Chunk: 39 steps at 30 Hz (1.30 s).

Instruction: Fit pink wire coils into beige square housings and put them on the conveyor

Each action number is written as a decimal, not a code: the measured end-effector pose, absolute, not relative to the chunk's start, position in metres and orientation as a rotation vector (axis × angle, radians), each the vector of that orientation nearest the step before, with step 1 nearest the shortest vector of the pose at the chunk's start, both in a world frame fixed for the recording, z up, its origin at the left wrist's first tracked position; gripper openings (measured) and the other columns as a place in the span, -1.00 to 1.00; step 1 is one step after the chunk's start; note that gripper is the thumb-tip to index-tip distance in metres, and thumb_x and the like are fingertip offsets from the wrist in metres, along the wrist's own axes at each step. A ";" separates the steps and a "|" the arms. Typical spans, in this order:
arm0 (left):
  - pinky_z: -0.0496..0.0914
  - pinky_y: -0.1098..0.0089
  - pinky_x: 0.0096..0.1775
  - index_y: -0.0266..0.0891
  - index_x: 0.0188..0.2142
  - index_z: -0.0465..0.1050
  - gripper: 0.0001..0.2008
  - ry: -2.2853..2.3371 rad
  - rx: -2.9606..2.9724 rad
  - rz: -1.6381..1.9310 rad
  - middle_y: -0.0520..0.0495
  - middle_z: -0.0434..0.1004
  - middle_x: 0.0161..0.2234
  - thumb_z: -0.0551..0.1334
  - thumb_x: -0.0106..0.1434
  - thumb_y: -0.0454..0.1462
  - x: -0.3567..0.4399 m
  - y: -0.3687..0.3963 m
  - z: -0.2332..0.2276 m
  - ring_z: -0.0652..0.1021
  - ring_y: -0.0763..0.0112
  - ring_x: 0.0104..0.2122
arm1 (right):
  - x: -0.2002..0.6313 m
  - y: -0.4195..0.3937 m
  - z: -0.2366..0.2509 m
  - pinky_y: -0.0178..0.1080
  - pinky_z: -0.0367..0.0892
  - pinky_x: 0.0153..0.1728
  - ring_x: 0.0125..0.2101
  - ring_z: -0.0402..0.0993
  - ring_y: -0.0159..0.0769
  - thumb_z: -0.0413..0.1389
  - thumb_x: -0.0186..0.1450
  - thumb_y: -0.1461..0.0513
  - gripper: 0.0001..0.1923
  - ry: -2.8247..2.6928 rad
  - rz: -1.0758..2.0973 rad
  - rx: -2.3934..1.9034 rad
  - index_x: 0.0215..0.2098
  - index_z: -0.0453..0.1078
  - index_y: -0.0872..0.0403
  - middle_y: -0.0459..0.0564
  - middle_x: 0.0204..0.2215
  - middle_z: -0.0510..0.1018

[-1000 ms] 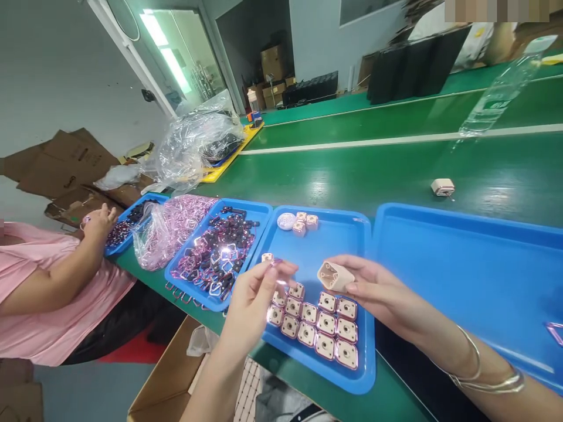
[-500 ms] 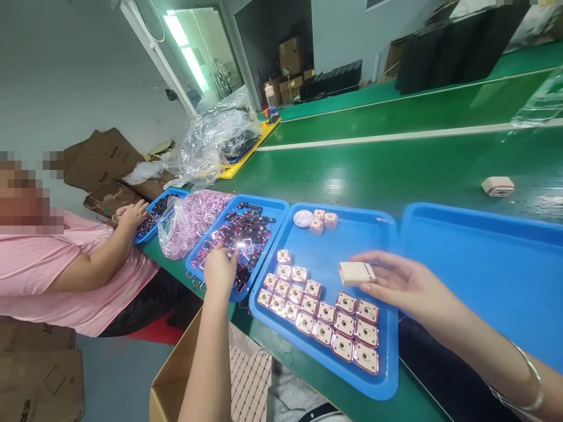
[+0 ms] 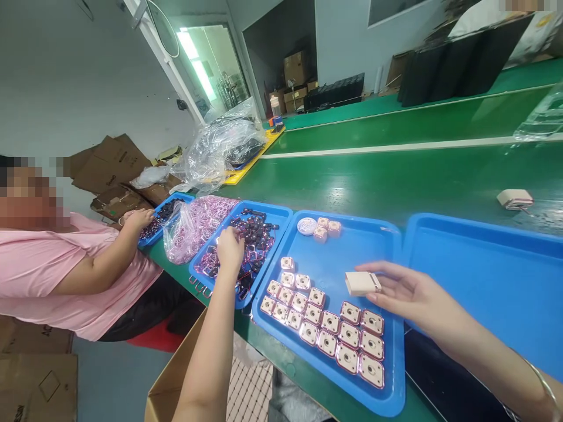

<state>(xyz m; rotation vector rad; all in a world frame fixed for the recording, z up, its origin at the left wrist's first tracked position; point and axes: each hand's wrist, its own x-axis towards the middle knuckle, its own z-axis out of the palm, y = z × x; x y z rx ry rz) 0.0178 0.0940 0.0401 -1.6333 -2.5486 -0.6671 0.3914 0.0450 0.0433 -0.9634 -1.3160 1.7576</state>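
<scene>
My right hand point(image 3: 407, 296) holds a cream block-shaped casing point(image 3: 361, 283) with a shiny band near one end, between thumb and fingers. It hovers over a blue tray point(image 3: 393, 375) where similar cream casings point(image 3: 347, 333) with pink metallic rims lie in rows. In the neighbouring blue tray point(image 3: 281, 214), my left hand point(image 3: 229, 251) is among a heap of small black parts and shiny pink frames point(image 3: 259, 234). Its fingers are curled together; whatever they pinch is hidden.
A co-worker in a pink shirt point(image 3: 83, 264) reaches into a further tray at the left. Between us lies a clear bag of pink frames point(image 3: 193, 225). Another blue tray point(image 3: 484, 258) stands at the right, a single casing point(image 3: 515, 199) beyond it. A cardboard box point(image 3: 176, 363) sits below.
My left hand has shifted up and slightly right, deeper over the parts heap. The right hand keeps the casing at about the same place above the tray. The view has tilted slightly.
</scene>
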 end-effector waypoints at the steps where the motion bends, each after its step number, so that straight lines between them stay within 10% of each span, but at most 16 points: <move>1: 0.44 0.13 -0.09 -0.29 0.00 0.35 -0.69 -2.543 -1.649 -0.707 -0.16 0.42 -0.04 0.19 0.31 -0.19 0.015 0.097 0.040 0.50 0.25 -0.10 | 0.392 0.045 0.044 -0.21 0.48 -0.12 -0.14 0.58 -0.09 0.32 0.12 0.12 -0.59 -1.319 1.761 -0.965 -0.09 0.44 0.04 0.10 -0.21 0.64; 18: 0.36 0.46 -0.48 -0.29 0.02 0.40 -0.66 -2.599 -2.018 -1.600 0.04 0.38 -0.51 -0.01 0.37 -0.23 0.082 0.075 0.069 0.38 0.54 -0.59 | 0.391 0.045 0.047 -0.05 0.46 -0.06 -0.12 0.56 -0.01 0.35 0.07 0.09 -0.52 -1.276 1.791 -1.013 -0.09 0.43 0.08 0.13 -0.20 0.64; 23: 0.46 0.36 -0.18 -0.09 0.14 0.34 -0.48 -2.588 -2.886 -1.226 -0.09 0.48 -0.13 0.23 0.17 -0.37 0.140 0.034 0.097 0.52 0.38 -0.24 | 0.391 0.043 0.058 -0.06 0.44 -0.07 -0.16 0.57 -0.07 0.36 0.05 0.12 -0.53 -1.211 1.768 -1.033 -0.09 0.45 0.07 0.09 -0.22 0.65; 28: 0.40 0.21 0.06 0.05 0.34 -0.34 -0.22 -2.170 -3.393 -0.937 -0.11 -0.11 0.34 0.08 0.28 -0.37 0.176 0.005 0.131 0.26 0.18 0.22 | 0.391 0.043 0.064 -0.12 0.43 -0.09 -0.15 0.55 -0.13 0.39 0.01 0.19 -0.54 -1.092 1.841 -0.945 -0.11 0.47 0.04 0.06 -0.17 0.63; 39: -0.07 0.08 0.30 -0.19 0.34 -0.49 -0.09 -1.733 -3.455 -0.597 -0.15 -0.60 0.37 0.02 0.13 -0.54 0.196 0.013 0.134 -0.31 0.22 0.34 | 0.389 0.037 0.062 -0.11 0.42 -0.09 -0.20 0.57 -0.14 0.40 0.00 0.20 -0.53 -1.115 1.870 -0.901 -0.11 0.50 0.02 0.04 -0.25 0.66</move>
